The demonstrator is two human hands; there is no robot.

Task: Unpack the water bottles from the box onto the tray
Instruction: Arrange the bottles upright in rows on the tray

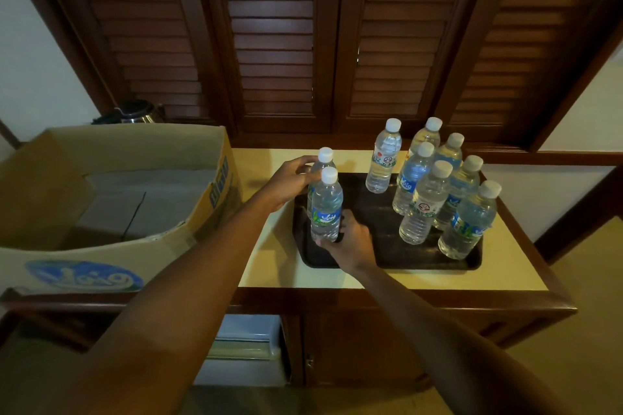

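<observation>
A dark tray (387, 246) lies on a cream counter top. Several clear water bottles with white caps stand on its right half (424, 202). At the tray's left end two more bottles stand upright, one behind the other. My left hand (286, 185) wraps the rear bottle (324, 162) from the left. My right hand (350, 242) grips the base of the front bottle (326, 209), which has a blue-green label. The open cardboard box (111, 192) sits to the left of the tray; no bottles show inside it.
Dark wooden louvred doors (276, 44) rise behind the counter. A metal kettle (135, 111) stands behind the box. Below the counter top is a wooden cabinet (364, 347) with a white appliance (246, 347) in its left opening.
</observation>
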